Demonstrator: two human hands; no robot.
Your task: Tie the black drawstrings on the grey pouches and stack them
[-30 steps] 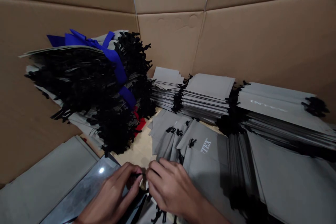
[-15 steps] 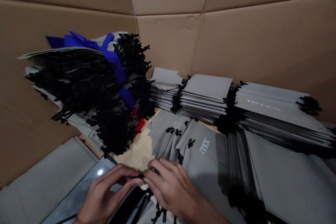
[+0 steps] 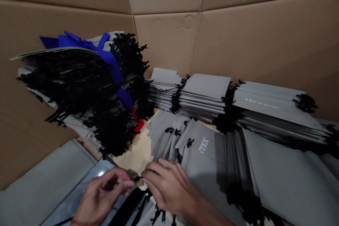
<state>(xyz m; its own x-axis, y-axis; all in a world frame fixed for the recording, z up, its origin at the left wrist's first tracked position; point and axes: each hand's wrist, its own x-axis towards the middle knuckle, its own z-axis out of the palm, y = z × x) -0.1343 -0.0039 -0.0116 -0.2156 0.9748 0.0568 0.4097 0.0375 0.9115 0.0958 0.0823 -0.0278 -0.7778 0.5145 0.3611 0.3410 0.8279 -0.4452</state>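
Head view: left hand (image 3: 103, 194), grip pinched nearly shut on a black drawstring cord (image 3: 137, 179), held above the pale surface (image 3: 135, 160) and just beside grey drawstring pouches (image 3: 203, 159). Right hand (image 3: 169, 187), grip curled close against the same cord, any hold hidden by the fingers. Apparently mid-step, working the cord at the fingertips; next move seemingly calling for a steady pinch, clear of the pouches and the cardboard wall (image 3: 164, 39).

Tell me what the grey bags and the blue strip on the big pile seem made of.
The grey bags look like matte non-woven fabric: flat dull surface, soft edges, texture too fine to confirm. The blue strip looks like smooth ribbon or plastic, folded with slight sheen.
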